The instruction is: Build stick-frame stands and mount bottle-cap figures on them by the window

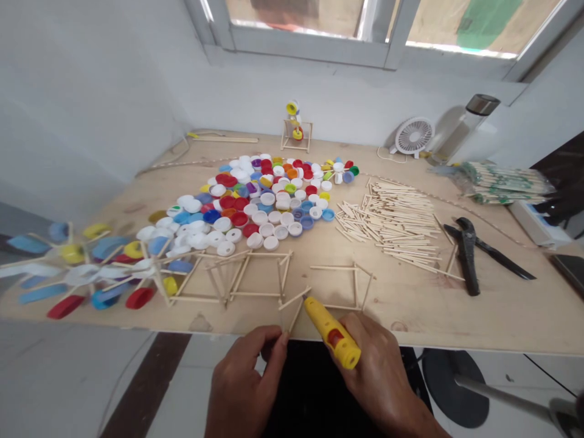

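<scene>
Sticks (295,315), 2, at the desk's (433,322) near edge | your left hand (249,377) pinches 1, your right hand (374,356) grips the glue gun (325,320), tip by their join | beyond, stick frames (256,295) look built, 1 seemingly lacking a side | farther, loose sticks (404,213) lie unused

Pale daylight comes in through the window (376,27), glaring white along the lower edges of its panes, and the wall (137,91) looks flat and greyish. I see only soft shadows on the table (433,322), one more behind the bottle (464,129), and darkness beneath. The caps (66,307) at far left smear and stretch; the glue gun (326,322) near the middle has clearer outlines.
</scene>
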A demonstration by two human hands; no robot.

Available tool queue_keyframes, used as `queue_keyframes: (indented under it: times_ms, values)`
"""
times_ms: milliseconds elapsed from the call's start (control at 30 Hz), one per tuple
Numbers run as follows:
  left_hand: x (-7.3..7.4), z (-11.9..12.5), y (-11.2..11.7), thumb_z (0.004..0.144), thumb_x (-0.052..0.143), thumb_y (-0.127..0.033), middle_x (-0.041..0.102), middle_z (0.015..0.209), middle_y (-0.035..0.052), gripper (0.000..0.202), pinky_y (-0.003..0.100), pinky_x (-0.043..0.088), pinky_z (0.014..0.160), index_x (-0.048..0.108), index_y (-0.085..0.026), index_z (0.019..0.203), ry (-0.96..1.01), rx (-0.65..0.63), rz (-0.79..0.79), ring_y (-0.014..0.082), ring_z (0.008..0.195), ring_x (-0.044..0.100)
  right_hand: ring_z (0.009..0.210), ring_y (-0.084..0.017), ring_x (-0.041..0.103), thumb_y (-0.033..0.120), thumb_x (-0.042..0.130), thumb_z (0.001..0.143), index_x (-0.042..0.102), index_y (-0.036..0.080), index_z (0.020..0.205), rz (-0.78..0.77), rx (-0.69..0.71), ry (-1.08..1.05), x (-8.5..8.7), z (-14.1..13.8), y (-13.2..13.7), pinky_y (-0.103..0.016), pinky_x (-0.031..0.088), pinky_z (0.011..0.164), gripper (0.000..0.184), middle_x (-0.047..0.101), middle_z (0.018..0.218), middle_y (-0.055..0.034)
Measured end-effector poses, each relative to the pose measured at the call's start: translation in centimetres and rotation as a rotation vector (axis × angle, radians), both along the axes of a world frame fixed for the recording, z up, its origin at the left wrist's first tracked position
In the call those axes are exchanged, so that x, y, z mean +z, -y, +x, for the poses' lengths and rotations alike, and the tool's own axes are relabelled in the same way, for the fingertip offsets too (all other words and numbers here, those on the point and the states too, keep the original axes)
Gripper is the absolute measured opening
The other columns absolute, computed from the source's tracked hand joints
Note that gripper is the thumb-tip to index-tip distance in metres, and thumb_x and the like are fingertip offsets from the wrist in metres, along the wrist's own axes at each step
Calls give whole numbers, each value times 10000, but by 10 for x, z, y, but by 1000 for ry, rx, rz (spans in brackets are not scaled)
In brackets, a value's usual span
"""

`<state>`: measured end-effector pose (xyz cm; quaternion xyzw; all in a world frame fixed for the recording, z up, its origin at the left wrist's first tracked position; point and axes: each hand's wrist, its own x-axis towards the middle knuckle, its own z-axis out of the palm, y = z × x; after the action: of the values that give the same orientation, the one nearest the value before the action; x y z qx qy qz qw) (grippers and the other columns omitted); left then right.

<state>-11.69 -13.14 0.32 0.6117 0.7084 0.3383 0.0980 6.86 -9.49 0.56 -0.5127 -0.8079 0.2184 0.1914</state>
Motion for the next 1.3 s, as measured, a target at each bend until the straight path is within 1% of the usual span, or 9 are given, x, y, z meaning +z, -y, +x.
queue_keyframes:
  times_ms: [100, 233, 433, 567, 733, 867, 1100, 1300]
  values:
    - [-1, 0, 0, 849, 480, -370, 676, 597, -44, 234, 184, 467, 470, 629, -240, 723, -16, 13, 9, 108, 493, 620, 588, -154, 512, 260, 487, 867, 473, 202, 720, -3, -2, -4, -1, 1, 0, -261, 301, 543, 158, 579, 676, -8]
    - [-2, -1, 0, 852, 482, -365, 678, 601, -48, 232, 184, 475, 486, 624, -240, 720, -3, 9, 8, 106, 504, 630, 598, -153, 520, 250, 505, 853, 476, 202, 716, 19, -11, -2, -2, 2, -1, -258, 307, 546, 147, 584, 679, -11]
    - [-2, 0, 0, 847, 478, -373, 686, 613, -34, 239, 193, 473, 474, 634, -235, 731, 3, 10, -18, 116, 511, 635, 584, -149, 515, 242, 484, 860, 484, 199, 705, 26, 5, 3, -1, 1, -2, -257, 311, 538, 161, 588, 671, -10]
    - [-2, 0, 0, 846, 478, -376, 688, 619, -28, 244, 201, 485, 497, 635, -234, 724, 9, 12, -21, 123, 527, 640, 589, -151, 517, 252, 492, 853, 484, 198, 709, 46, -8, 22, -1, 1, -2, -258, 317, 538, 153, 589, 675, -13]
    - [-3, -1, 1, 845, 478, -371, 680, 610, -29, 239, 204, 492, 510, 633, -230, 729, 12, 11, -22, 123, 516, 630, 573, -144, 502, 246, 459, 869, 474, 199, 691, 54, -3, 0, -1, 0, -1, -254, 312, 531, 184, 581, 661, -13]
    - [-4, -1, 1, 845, 488, -362, 683, 623, -37, 220, 197, 485, 506, 633, -233, 742, 0, 10, -10, 117, 525, 635, 586, -152, 519, 246, 492, 853, 478, 200, 707, 52, -10, 0, -1, -1, -2, -256, 313, 538, 153, 582, 664, -11]
    - [-4, 0, 1, 849, 484, -380, 688, 624, -36, 233, 200, 484, 510, 634, -237, 744, 3, 18, -18, 121, 540, 645, 577, -141, 504, 216, 475, 854, 480, 200, 697, 62, 23, 16, 0, 1, 0, -255, 312, 539, 159, 593, 670, -8]
    - [-4, -1, 1, 850, 479, -378, 678, 603, -46, 245, 196, 470, 497, 629, -240, 715, 6, 21, -22, 110, 503, 623, 588, -139, 498, 236, 476, 870, 478, 199, 713, -16, 32, -17, 0, 5, 2, -252, 311, 544, 162, 579, 672, 3]
